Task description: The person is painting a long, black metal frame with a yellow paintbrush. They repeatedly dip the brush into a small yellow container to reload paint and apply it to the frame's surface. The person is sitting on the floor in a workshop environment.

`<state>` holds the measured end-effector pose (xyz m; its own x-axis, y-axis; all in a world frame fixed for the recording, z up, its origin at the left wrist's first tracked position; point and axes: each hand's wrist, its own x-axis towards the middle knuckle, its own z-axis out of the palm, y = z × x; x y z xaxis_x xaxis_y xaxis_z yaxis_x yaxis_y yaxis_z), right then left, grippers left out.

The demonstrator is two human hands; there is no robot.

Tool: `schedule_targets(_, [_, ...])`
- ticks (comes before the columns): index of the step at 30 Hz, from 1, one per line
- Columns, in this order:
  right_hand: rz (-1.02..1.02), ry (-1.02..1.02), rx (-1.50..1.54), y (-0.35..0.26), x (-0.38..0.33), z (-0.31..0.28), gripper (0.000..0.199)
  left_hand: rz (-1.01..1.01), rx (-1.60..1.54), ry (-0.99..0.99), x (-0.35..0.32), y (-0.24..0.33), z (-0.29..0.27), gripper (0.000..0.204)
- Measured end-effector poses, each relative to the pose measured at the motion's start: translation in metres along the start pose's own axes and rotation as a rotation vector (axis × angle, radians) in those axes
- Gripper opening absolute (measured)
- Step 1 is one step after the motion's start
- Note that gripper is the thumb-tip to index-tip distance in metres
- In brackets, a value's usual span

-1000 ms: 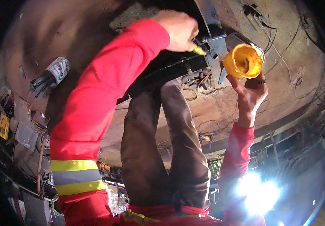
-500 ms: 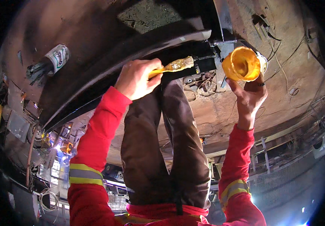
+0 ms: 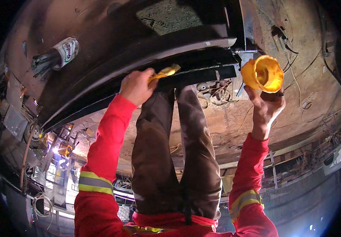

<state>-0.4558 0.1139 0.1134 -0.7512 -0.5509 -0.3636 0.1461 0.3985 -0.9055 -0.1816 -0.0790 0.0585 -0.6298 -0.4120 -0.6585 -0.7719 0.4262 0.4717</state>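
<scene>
My left hand (image 3: pixel 137 86) is closed round the yellow handle of a brush (image 3: pixel 167 72). Its pale, coated bristles, slightly blurred, are at a long black metal beam (image 3: pixel 208 76); whether they touch it I cannot tell. On the right, my right hand (image 3: pixel 266 110) holds up a yellow-orange cup (image 3: pixel 253 76) with a ragged rim, mouth tilted toward me. Some yellowish stuff coats the inside of the cup. The fingers behind the cup are partly hidden.
A can of dark rods (image 3: pixel 65 53) lies on its side at the far left. A curved metal edge (image 3: pixel 146 56) runs behind the beam. Cables (image 3: pixel 297 85) trail over the rusty brown floor at right. A coil of hose (image 3: pixel 43 205) hangs at lower left.
My left hand has drawn the brush leftward along the beam, and the bristles have left the spot near the beam's right end. The cup stays in my right hand, tipped slightly differently.
</scene>
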Motion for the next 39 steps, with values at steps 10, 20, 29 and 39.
schedule_targets(10, [0.001, 0.096, -0.017, -0.008, -0.009, -0.001, 0.063, 0.220, -0.102, -0.330, 0.065, 0.030, -0.006, 0.016])
schedule_targets(20, [-0.024, 0.153, 0.109, -0.003, -0.022, -0.022, 0.064, 0.192, 0.011, -0.302, 0.081, 0.071, -0.005, 0.020])
schedule_targets(29, [0.001, 0.179, 0.121, 0.006, -0.028, -0.050, 0.065, 0.241, 0.169, -0.097, 0.035, 0.076, 0.000, 0.018])
schedule_targets(39, [-0.024, 0.202, 0.133, 0.016, -0.050, -0.078, 0.065, 0.241, -0.014, 0.192, 0.041, 0.126, 0.063, 0.017])
